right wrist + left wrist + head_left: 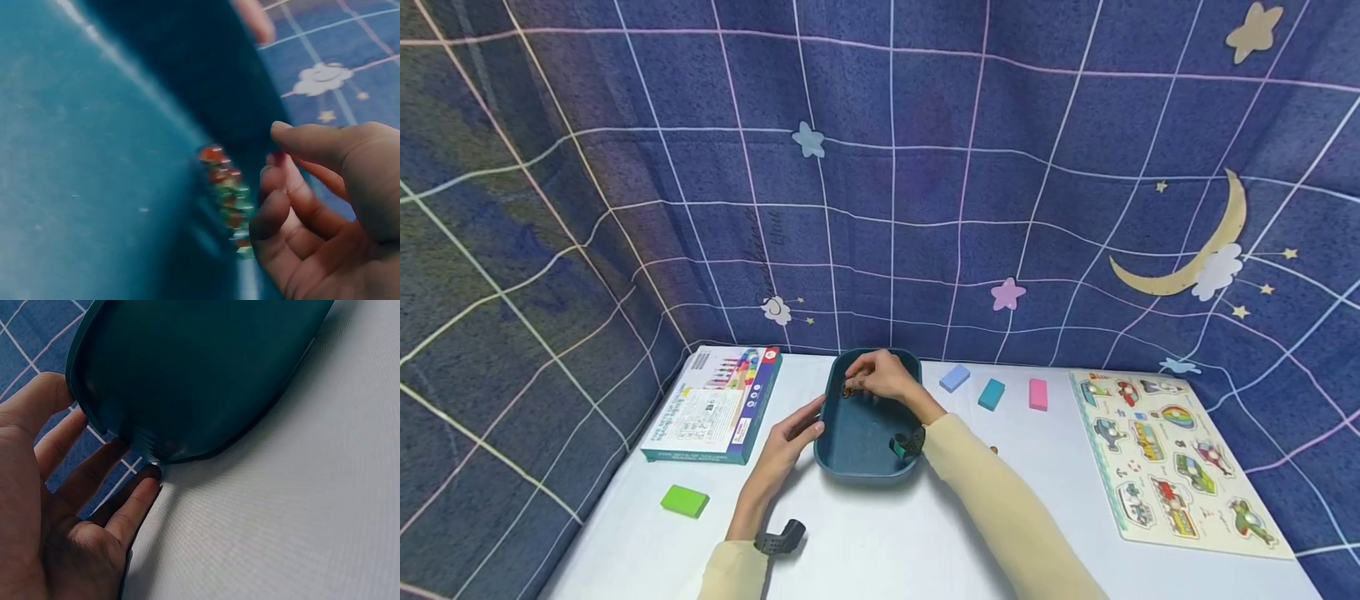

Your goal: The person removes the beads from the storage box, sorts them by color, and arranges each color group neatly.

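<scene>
A deep teal basin (865,450) stands on the white table. My left hand (786,446) is at its left side, with spread fingertips touching the outer wall (112,428). My right hand (880,375) reaches down inside at the far left, fingers bent. Glossy orange and green glass beads (228,197) cluster along the foot of the basin wall, right beside those fingertips. Between thumb and fingers a small dark red spot shows in the right wrist view; I cannot tell whether it is a held bead.
A boxed toy set (715,408) and a green block (685,501) are on the left. Blue (955,378), teal (991,395) and pink (1037,394) blocks lie right of the basin. Farther right is a picture puzzle board (1172,458). A curtain (925,208) hangs behind.
</scene>
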A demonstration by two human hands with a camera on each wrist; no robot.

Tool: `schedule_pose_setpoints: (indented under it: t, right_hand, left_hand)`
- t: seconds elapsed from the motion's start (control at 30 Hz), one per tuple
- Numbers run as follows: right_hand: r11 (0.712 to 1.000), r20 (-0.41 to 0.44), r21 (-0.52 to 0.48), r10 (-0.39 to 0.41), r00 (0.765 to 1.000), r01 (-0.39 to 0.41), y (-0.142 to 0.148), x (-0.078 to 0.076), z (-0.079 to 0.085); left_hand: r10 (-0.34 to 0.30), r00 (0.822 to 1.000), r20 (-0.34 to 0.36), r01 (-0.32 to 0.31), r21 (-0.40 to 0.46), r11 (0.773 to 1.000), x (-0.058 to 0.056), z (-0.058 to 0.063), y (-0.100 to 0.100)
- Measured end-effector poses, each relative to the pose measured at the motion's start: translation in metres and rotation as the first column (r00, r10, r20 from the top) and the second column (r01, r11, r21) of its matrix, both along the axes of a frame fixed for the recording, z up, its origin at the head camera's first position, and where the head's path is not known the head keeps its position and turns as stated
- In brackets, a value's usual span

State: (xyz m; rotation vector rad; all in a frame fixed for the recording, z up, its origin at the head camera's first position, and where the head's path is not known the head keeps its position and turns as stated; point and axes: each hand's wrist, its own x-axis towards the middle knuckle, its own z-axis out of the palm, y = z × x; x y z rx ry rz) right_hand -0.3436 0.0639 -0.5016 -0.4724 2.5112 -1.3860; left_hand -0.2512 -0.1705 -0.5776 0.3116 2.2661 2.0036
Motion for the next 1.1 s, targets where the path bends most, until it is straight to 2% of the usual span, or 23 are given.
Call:
schedule_pose_setpoints:
  t: [0.13,0.27,0.4,0.57,0.73,0.97,1.1]
  right_hand:
    - [0.999,-0.011,0.050,-0.007,1.000,0.007,-0.010,-0.003,-0.010]
    - [0.995,-0.022,0.101,0.021,1.000,-0.019,-0.016,-0.004,-0.015]
    - [0.984,-0.086,0.174,0.056,0.995,-0.040,-0.018,-0.006,-0.019]
    - [0.968,-0.131,0.245,0.081,0.988,-0.047,-0.018,-0.009,-0.023]
    - [0.971,-0.136,0.236,0.081,0.987,-0.047,-0.016,-0.010,-0.023]
    - [0.984,-0.030,0.165,0.078,0.996,-0.072,-0.011,-0.010,-0.014]
    - [0.986,-0.007,0.130,0.107,0.994,-0.105,-0.006,-0.011,-0.005]
  left_hand:
    - [-0.007,1.000,0.004,0.007,0.006,1.000,0.001,0.001,0.000]
    - [-0.010,1.000,-0.005,0.010,0.000,1.000,0.000,0.000,-0.001]
    - [-0.012,1.000,-0.027,0.012,-0.011,1.000,-0.001,-0.001,-0.001]
    - [-0.007,1.000,-0.011,0.007,-0.016,1.000,-0.001,0.000,0.000]
    - [0.005,1.000,-0.001,-0.005,-0.017,1.000,-0.001,0.000,0.001]
    - [-0.004,1.000,-0.001,0.004,-0.007,1.000,0.000,0.000,0.000]
    - [-0.001,1.000,0.000,0.001,-0.007,1.000,-0.001,0.002,0.000]
